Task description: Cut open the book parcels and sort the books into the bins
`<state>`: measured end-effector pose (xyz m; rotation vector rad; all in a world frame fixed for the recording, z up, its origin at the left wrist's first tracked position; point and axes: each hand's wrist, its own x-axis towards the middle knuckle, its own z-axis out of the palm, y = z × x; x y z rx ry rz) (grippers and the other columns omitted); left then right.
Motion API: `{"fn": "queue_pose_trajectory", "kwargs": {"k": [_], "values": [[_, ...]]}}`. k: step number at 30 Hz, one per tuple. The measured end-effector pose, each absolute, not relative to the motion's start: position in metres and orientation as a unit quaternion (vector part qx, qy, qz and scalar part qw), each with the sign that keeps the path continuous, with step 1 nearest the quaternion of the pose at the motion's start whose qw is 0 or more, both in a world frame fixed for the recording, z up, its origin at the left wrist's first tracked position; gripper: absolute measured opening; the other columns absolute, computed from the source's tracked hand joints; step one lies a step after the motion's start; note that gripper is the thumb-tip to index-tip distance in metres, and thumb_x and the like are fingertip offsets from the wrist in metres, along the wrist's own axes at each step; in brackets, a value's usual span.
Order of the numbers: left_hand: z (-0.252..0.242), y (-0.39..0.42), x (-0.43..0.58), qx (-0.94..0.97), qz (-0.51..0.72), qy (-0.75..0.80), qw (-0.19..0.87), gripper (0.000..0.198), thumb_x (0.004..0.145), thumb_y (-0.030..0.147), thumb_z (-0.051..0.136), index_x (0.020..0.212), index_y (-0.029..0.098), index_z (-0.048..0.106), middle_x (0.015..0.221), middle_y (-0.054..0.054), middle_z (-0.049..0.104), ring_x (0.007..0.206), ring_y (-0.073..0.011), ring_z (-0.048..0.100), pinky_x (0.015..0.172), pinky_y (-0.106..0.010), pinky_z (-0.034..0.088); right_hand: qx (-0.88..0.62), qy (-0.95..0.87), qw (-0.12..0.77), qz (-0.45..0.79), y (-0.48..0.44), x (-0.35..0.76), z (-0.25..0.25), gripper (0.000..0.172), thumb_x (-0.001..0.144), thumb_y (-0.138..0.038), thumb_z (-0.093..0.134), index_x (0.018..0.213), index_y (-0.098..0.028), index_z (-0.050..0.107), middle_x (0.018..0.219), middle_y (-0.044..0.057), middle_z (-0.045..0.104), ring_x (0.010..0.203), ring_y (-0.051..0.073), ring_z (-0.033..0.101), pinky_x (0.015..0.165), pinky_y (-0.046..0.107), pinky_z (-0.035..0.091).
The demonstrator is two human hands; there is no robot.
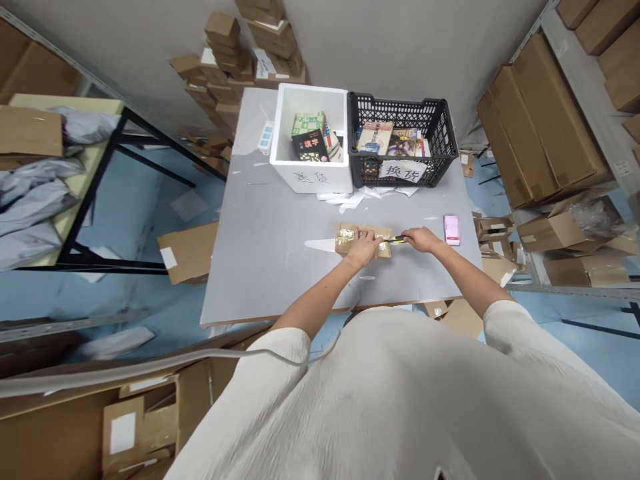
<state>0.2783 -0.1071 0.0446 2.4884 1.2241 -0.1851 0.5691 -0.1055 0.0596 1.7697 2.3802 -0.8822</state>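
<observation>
A small brown cardboard box [345, 239], wrapped with shiny clear tape, lies on the grey table [265, 253]. My left hand [363, 247] rests over its middle and grips it against the tabletop, fingers partly bent. In my right hand [421, 239] is a black and yellow utility knife [397, 239], with the fingers closed round its handle. The knife points left, its tip at the box's right end near my left fingers. Whether the blade has cut into the tape is too small to tell.
Behind the box stand a white foam bin [313, 175] and a black plastic crate [443, 143], both with books inside. A phone [452, 230] lies right of my right hand. Paper scraps [350, 200] lie before the bins. Cartons [545, 127] and shelves flank the table.
</observation>
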Motion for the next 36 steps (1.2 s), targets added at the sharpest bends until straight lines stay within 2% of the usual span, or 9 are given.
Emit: {"fn": "queue_pose_trajectory", "kwargs": {"k": [3,6,9,15,20,25,31,36], "values": [[0.046,-0.106,0.279,0.878,-0.073,0.435,0.184,0.062,0.089,0.024,0.085,0.149,0.028,0.069,0.148,-0.017,0.064,0.142,-0.0402,0.062,0.143,-0.072,0.013,0.585,0.721,0.022,-0.372,-0.111,0.575,0.062,0.033,0.107,-0.044,0.058,0.117,-0.026,0.085,0.102,0.009,0.086,0.090,0.029,0.073,0.087,0.040,0.054],[0.049,-0.106,0.279,0.881,-0.090,0.431,0.177,0.063,0.091,0.026,0.084,0.152,0.027,0.067,0.150,-0.018,0.064,0.141,-0.0395,0.064,0.143,-0.072,0.012,0.583,0.670,0.023,-0.460,-0.118,0.584,0.068,0.032,0.107,-0.048,0.059,0.104,-0.025,0.081,0.083,0.003,0.079,0.074,0.023,0.066,0.075,0.034,0.050],[0.052,-0.107,0.280,0.885,-0.096,0.426,0.163,0.062,0.093,0.027,0.082,0.154,0.027,0.066,0.150,-0.018,0.065,0.140,-0.0392,0.064,0.142,-0.073,0.013,0.585,0.643,0.032,-0.494,-0.124,0.584,0.074,0.032,0.104,-0.049,0.060,0.095,-0.023,0.075,0.080,0.002,0.075,0.068,0.020,0.059,0.067,0.031,0.046],[0.053,-0.109,0.281,0.888,-0.104,0.422,0.150,0.061,0.095,0.028,0.081,0.154,0.027,0.065,0.149,-0.018,0.064,0.138,-0.0392,0.065,0.141,-0.072,0.013,0.607,0.636,-0.028,-0.476,-0.138,0.565,0.073,0.030,0.103,-0.045,0.055,0.100,-0.021,0.072,0.083,0.002,0.073,0.075,0.018,0.059,0.074,0.029,0.046],[0.050,-0.111,0.279,0.888,-0.092,0.421,0.159,0.063,0.093,0.027,0.085,0.153,0.028,0.066,0.149,-0.017,0.064,0.138,-0.0388,0.065,0.142,-0.072,0.012,0.590,0.614,-0.015,-0.523,-0.149,0.572,0.072,0.031,0.103,-0.048,0.055,0.096,-0.022,0.071,0.078,0.000,0.070,0.065,0.017,0.052,0.066,0.029,0.043],[0.050,-0.112,0.280,0.892,-0.095,0.419,0.143,0.061,0.095,0.026,0.083,0.152,0.029,0.065,0.148,-0.016,0.065,0.137,-0.0368,0.067,0.142,-0.072,0.012,0.618,0.613,-0.071,-0.486,-0.159,0.565,0.066,0.032,0.103,-0.047,0.054,0.097,-0.022,0.072,0.077,0.001,0.071,0.071,0.019,0.060,0.075,0.030,0.048],[0.050,-0.111,0.279,0.893,-0.083,0.416,0.151,0.060,0.093,0.025,0.085,0.151,0.028,0.068,0.147,-0.017,0.065,0.137,-0.0388,0.067,0.142,-0.074,0.012,0.605,0.606,-0.079,-0.511,-0.173,0.563,0.064,0.033,0.105,-0.048,0.052,0.091,-0.023,0.068,0.076,0.000,0.070,0.065,0.017,0.054,0.067,0.029,0.044],[0.049,-0.111,0.278,0.894,-0.079,0.414,0.151,0.061,0.093,0.025,0.086,0.151,0.029,0.068,0.147,-0.016,0.065,0.138,-0.0380,0.067,0.142,-0.074,0.012,0.621,0.614,-0.103,-0.477,-0.175,0.559,0.062,0.032,0.104,-0.047,0.052,0.094,-0.023,0.071,0.077,0.000,0.072,0.070,0.018,0.059,0.073,0.029,0.047]]}}
